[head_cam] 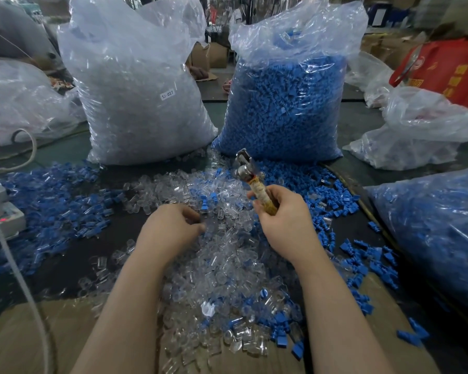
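Tool (pixel 244 168): metal head on a yellowish, tape-wrapped handle. It is held above the heap, just off the middle of the view toward 1 o'clock. The head is slightly blurred.
Tool axis: the long axis is tilted, running from the handle end at 5 o'clock up to the metal head at 11 o'clock. The head points away from the person, toward the foot of the two standing bags.
Right hand (pixel 284 214): fingers and thumb are wrapped round the lower handle; the head end sticks out free.
Left hand (pixel 170 225): at 9 o'clock of the right hand, near it but apart. Its fingers curl down onto the clear caps; whether a piece is pinched cannot be told.
Clear caps (pixel 222 265): loose heap under and between both forearms, with some blue ones mixed in.
Blue caps (pixel 333 190): loose spread at 3 o'clock of the tool.
Clear bag (pixel 141 103): upright at 11 o'clock, full of clear caps, with a small white label.
Blue bag (pixel 284 103): upright at 1 o'clock, near the clear bag, full of blue caps.
Cardboard (pixel 25 333): flat at 7 o'clock, under the near edge of the heap.
Table (pixel 119 228): dark surface under everything.
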A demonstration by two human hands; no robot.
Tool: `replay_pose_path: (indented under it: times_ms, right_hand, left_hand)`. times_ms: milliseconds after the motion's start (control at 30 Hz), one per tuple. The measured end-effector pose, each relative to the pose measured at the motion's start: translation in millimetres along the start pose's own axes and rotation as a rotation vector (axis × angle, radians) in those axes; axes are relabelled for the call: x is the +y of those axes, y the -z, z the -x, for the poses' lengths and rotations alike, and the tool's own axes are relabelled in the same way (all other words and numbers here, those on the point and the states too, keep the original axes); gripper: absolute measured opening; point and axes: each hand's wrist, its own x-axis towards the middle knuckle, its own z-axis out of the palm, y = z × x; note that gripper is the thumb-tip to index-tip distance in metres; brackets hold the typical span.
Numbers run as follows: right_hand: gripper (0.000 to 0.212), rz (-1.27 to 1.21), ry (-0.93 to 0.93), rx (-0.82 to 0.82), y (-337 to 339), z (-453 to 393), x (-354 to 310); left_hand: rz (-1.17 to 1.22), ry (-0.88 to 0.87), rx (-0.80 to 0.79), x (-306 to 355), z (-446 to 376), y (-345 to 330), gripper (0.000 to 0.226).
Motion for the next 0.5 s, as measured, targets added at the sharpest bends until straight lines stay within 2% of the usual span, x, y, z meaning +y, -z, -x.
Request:
replay_pose_path:
  times_ms: [133, 367, 500]
  right_hand:
    - [0.006, 0.048, 0.028, 0.020, -0.7, 0.9, -2.4]
    - [0.007, 0.085, 0.025, 0.041, -0.2, 1.5, -5.7]
    - [0.004, 0.091, 0.065, 0.079, -0.9, 2.0, -7.6]
  left_hand:
    - [-0.036, -0.043, 0.012, 3.6, -1.4, -4.9, 0.006]
    - [-0.104, -0.092, 0.027, 8.8, 0.2, -9.2, 0.010]
    - [-0.147, -0.199, 0.062, 13.3, 1.6, -12.2, 0.023]
